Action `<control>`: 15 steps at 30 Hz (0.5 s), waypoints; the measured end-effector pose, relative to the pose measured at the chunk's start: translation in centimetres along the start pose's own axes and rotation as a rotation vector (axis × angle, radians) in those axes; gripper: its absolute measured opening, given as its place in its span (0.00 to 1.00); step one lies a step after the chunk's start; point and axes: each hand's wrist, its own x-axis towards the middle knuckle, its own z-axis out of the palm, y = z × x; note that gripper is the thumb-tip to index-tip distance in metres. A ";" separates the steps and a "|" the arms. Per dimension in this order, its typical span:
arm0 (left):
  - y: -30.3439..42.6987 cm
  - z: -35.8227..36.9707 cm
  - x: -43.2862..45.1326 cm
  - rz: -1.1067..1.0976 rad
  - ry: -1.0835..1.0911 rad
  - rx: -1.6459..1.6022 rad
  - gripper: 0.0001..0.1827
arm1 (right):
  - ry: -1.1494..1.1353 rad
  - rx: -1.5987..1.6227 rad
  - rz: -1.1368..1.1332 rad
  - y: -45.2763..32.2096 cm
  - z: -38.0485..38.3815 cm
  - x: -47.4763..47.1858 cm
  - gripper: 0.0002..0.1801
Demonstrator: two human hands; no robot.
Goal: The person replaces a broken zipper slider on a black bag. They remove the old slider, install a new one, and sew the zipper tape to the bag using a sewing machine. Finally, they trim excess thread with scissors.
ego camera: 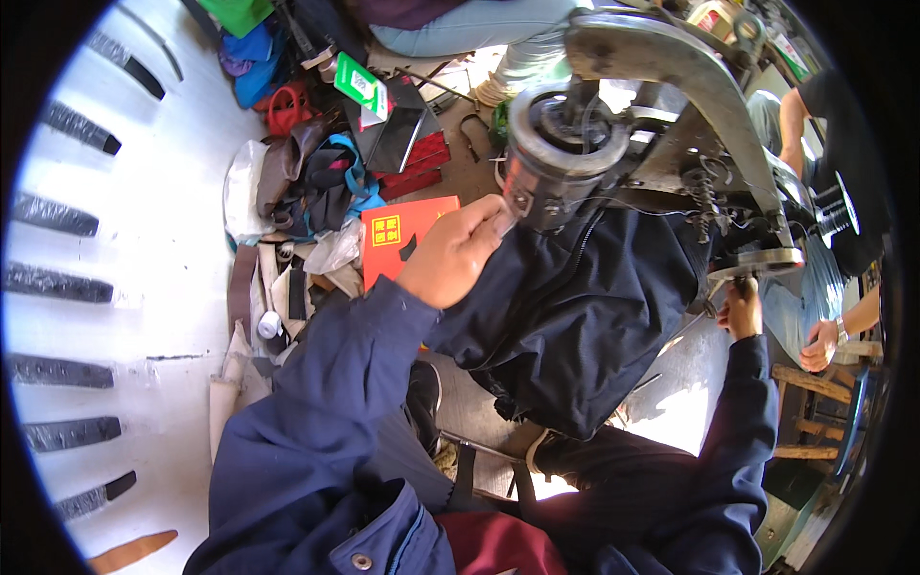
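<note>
A hand-cranked shoe-patching sewing machine (668, 50) stands before me, its round metal head (568, 158) above a black fabric article with a zipper (575, 316). Black cloth hangs in folds from beneath the machine down towards my knees. My left hand (456, 248) is curled at the lower left side of the head; what its fingertips pinch there is hidden. On the right, my right hand (742, 309) grips the crank handle under a small metal handwheel (755, 264). Thread (640, 207) runs along the machine past a coil spring (701, 190).
An orange-red box (392, 233) with writing lies left of my left hand. Beyond it are piled bags and scraps (316, 180) and a green printed card (359, 83). A white slotted panel (158, 287) borders the left. People sit at the back and right, one person's hand (819, 345) near a wooden stool (812, 384).
</note>
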 end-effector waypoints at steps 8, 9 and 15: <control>-2.9 1.2 1.6 -0.071 -0.137 -0.487 0.33 | -0.280 0.120 -0.071 -3.0 3.1 -4.1 0.19; -2.8 1.4 1.6 -0.081 -0.114 -0.482 0.33 | -0.279 0.113 -0.075 -3.1 3.0 -4.1 0.19; -1.3 1.0 0.3 -0.088 -0.039 -0.423 0.25 | -0.278 0.100 -0.097 -3.5 3.1 -4.3 0.19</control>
